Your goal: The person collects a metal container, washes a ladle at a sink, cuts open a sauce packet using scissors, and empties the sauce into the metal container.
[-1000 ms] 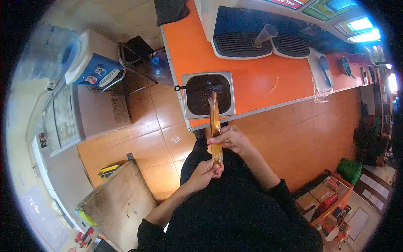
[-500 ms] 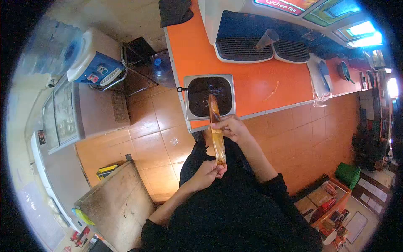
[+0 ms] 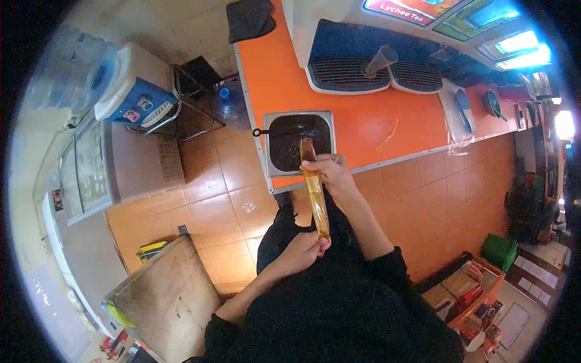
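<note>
A long, narrow plastic packet (image 3: 316, 202), shiny and amber-brown, runs from my body to the steel container. My left hand (image 3: 305, 249) is closed around its near end. My right hand (image 3: 331, 172) pinches it further up, close to the container's front rim. Beyond my right fingers, the packet's dark brown far end lies over the opening of the square steel container (image 3: 331, 130). Something dark and glossy fills this container, which is set into the orange counter. A dark handle with a ring end (image 3: 258, 132) sticks out over the left rim.
Drink dispensers with black drip trays (image 3: 351, 74) stand along the back of the orange counter (image 3: 387, 115); a clear plastic cup (image 3: 381, 59) sits on one tray. A dark cloth (image 3: 249, 21) lies at the far left end. A water dispenser (image 3: 136, 85) and a brown board (image 3: 169, 290) are to the left.
My right hand has moved up toward the container, along with the far part of the packet. My left hand keeps its hold on the near end. The view has shifted slightly.
</note>
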`<state>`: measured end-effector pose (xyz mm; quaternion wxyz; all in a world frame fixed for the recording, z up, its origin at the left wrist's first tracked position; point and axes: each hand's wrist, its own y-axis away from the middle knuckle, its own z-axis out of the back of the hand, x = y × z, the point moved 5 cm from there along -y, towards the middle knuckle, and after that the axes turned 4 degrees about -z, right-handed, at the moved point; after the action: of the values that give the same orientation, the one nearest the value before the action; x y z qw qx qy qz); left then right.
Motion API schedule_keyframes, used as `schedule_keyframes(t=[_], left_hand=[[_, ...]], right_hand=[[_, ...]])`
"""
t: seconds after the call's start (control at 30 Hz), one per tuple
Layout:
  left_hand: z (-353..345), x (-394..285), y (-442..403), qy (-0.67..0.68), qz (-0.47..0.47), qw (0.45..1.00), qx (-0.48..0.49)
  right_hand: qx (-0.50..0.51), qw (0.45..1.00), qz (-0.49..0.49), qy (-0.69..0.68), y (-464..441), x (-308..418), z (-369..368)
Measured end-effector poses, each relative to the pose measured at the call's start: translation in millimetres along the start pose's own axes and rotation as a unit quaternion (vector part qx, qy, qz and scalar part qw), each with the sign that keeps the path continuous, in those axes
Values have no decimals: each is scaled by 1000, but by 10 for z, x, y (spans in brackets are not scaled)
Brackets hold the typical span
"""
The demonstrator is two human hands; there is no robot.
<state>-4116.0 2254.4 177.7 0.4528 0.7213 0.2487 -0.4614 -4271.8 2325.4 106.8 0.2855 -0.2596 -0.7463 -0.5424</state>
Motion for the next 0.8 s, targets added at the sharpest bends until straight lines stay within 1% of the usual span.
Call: schedule_keyframes(t=[0.03, 0.1, 0.13, 0.2, 0.23, 0.3, 0.33, 0.4, 0.43, 0.5, 0.53, 0.6, 0.63, 0.7, 0.73, 0.8], left_hand=[[-24, 55, -3, 0, -1, 1000, -1], [-49, 174, -7, 78, 7, 996, -39], [-55, 178, -7, 79, 5, 996, -40], [-44, 188, 12, 94, 18, 993, -72], [-39, 186, 8, 96, 17, 993, -73], [-41, 124, -16, 42, -11, 998, -43], [-25, 98, -24, 44, -12, 998, -43], [-8, 24, -40, -77, -30, 997, -2], [8, 23, -52, -76, -31, 997, -4], [33, -29, -75, -150, -75, 986, -8], [52, -41, -84, -149, -76, 986, -9], [34, -25, -87, -173, -41, 984, 31], [31, -48, -93, -171, -42, 984, 30], [80, -107, -92, -188, -47, 981, -28], [85, -126, -93, -186, -48, 981, -29], [71, -130, -102, -228, -32, 973, 0]], right_hand=[[1, 1000, 0, 1, 97, 92, -70], [-44, 996, 25, 72, 319, 265, -162], [-43, 996, 26, 73, 345, 221, -182], [-28, 998, 57, -8, 410, 196, -239], [-28, 998, 58, -6, 460, 224, -254], [50, 989, -84, -110, 561, 178, -347], [49, 989, -85, -108, 524, 145, -323], [65, 985, -105, -119, 357, -1, -265], [65, 985, -105, -117, 283, -46, -240], [58, 980, -112, -152, 180, -74, -214], [58, 981, -112, -150, 155, -66, -230], [-7, 984, -105, -147, 120, -73, -227], [-7, 984, -105, -145, 121, -57, -237], [-1, 988, -74, -136, 119, -6, -254], [-1, 988, -75, -134, 79, -29, -236], [-26, 988, -105, -110, 18, -80, -202]])
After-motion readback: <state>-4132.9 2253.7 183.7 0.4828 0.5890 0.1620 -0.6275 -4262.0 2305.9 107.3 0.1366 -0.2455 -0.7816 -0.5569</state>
